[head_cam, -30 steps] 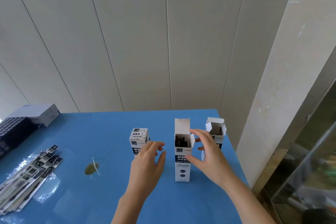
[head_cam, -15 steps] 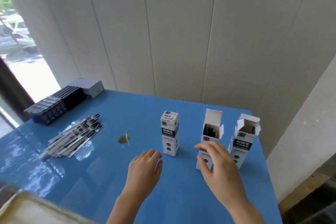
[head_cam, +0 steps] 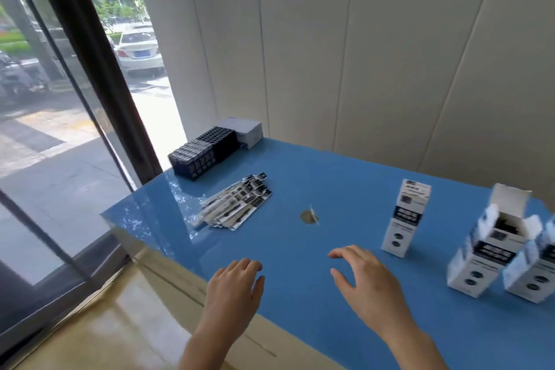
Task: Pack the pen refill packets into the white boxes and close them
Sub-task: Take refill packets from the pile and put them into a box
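Note:
A pile of pen refill packets (head_cam: pixel 235 204) lies on the blue table (head_cam: pixel 315 171), left of centre. A closed white box (head_cam: pixel 405 221) stands upright to the right of the middle. An open white box (head_cam: pixel 489 246) with dark refills inside stands at the right, and a second box (head_cam: pixel 533 270) is cut off by the frame edge. My left hand (head_cam: pixel 232 288) hovers empty over the table's near edge, fingers relaxed. My right hand (head_cam: pixel 368 279) is spread and empty above the table, left of the boxes and apart from them.
A block of black boxes (head_cam: pixel 204 152) and a grey-white carton (head_cam: pixel 246 131) sit at the table's far left corner by a glass door. A small brownish spot (head_cam: pixel 309 216) marks the table's middle. The table's left edge drops to a beige floor.
My view has swung left, so the boxes now sit at the right. My right hand has left the open box and moved left; my left hand has drawn back toward the near edge.

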The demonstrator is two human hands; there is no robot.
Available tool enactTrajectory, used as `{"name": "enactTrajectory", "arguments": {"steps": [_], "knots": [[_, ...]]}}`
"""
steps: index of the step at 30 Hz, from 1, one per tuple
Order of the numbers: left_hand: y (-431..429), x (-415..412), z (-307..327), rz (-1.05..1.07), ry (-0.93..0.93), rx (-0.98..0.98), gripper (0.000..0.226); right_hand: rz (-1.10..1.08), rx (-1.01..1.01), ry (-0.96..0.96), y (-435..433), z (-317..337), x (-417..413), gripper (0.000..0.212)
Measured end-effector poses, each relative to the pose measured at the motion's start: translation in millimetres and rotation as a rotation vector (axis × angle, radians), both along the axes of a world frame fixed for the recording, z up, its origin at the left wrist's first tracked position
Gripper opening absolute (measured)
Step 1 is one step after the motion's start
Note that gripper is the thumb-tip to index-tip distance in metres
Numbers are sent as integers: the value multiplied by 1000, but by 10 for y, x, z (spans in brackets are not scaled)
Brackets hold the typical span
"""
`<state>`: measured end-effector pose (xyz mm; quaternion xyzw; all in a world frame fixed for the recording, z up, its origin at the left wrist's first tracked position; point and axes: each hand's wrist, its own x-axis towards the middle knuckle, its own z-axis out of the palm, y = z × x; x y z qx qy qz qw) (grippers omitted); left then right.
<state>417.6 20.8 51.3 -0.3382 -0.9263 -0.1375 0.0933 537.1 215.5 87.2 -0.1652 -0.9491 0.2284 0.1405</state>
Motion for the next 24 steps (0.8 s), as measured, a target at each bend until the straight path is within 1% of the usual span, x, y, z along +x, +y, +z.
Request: {"name": "enactTrajectory", "arguments": {"steps": [2, 4, 7, 10, 12, 17, 21, 24], "knots": [[-324, -187, 10, 2, 28, -20, 27, 17, -6, -15, -314, -36, -205, 25], [-623, -347, 17, -1, 32, -17, 29, 22, -26, -27, -605, -96, -410, 25], [-964, -480, -1, -6, -27, -32, 28, 26, -63, -69, -939, -175, -676, 26], [-1171, -602, 54, -4, -116, -60, 29, 58, -94, -193, -1144, -253, -938, 31], [-1285, -739, 0, 1, -140, -10, 33, 68, -120, -282, -1227, -315, -1116, 35], [-1424, -1104, -25, 35, -212, -4, 34, 9, -231, -372, -1296, -520, -1623, 43], [-1363, -1529, -51, 26, -223, -15, 34, -72, -307, -432, -1231, -674, -2124, 52], [-1242, -1903, -55, 13, -219, -17, 33, -179, -328, -401, -1183, -767, -2522, 53]]}}
